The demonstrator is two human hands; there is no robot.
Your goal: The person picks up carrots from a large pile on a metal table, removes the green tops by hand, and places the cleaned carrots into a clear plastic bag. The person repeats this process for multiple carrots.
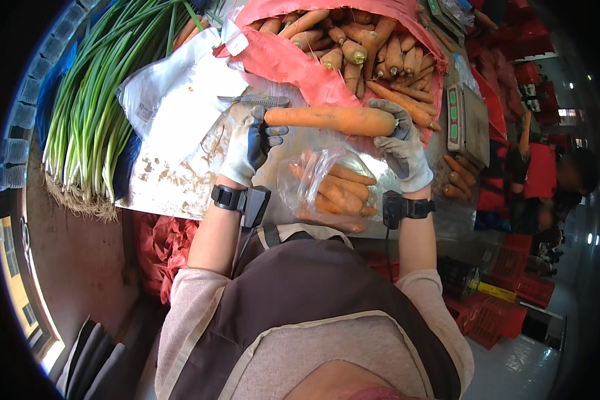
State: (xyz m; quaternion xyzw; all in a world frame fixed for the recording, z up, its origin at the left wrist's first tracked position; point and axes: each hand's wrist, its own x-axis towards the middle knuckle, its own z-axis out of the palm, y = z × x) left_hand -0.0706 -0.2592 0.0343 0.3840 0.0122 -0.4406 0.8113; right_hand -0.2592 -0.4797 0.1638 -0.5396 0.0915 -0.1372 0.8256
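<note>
A long orange carrot (330, 120) is held level between my two gloved hands, above the table. My right hand (402, 142) grips its thick end, thumb and fingers around it. At the narrow tip is my left hand (252, 142), its thumb beside the tip and its fingers curled under it. Below the carrot, a clear plastic bag (300, 187) with several carrots (342, 192) lies near my apron. A grey utility knife (255, 100) rests just beyond my left hand. Farther back, a red woven sack (300, 75) gapes around many loose carrots (355, 50).
Spring onions (95, 115) with roots cover the table's left side, beside white plastic bags (185, 95). To the right stand a digital scale (467, 125) and several loose carrots (457, 177). A person in a red vest (540, 170) is farther right, near red crates (487, 320).
</note>
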